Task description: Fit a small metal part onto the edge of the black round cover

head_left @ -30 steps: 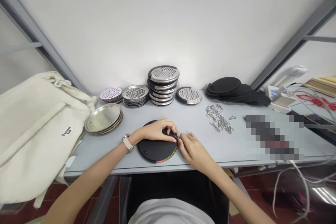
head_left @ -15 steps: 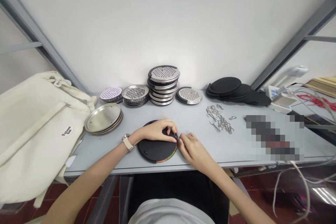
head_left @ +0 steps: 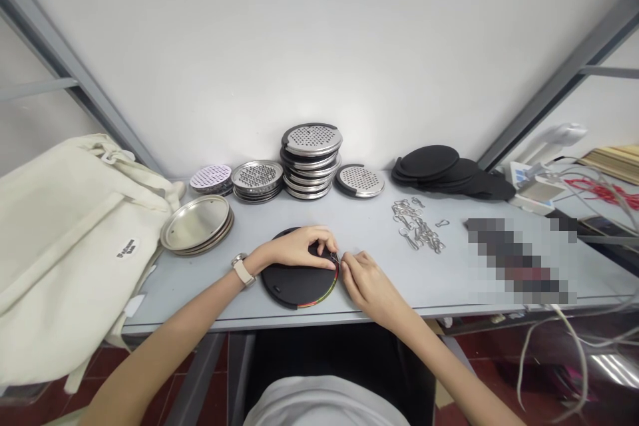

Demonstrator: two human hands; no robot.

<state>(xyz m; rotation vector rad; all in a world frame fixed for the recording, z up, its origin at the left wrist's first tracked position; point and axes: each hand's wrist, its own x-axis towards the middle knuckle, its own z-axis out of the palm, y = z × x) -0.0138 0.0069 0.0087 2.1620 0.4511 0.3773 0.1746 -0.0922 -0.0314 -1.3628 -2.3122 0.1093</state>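
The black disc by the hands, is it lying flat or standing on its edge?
Lying flat. The black disc shows its broad face upward on the table, with the left hand over it.

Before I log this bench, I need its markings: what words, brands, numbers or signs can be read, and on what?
Cream bag, white patch: perhaps "FASHION"; lower line too blurred.
White device, blue-marked panel: too small to read.
Wristwatch: too small to read.
Nothing else readable.
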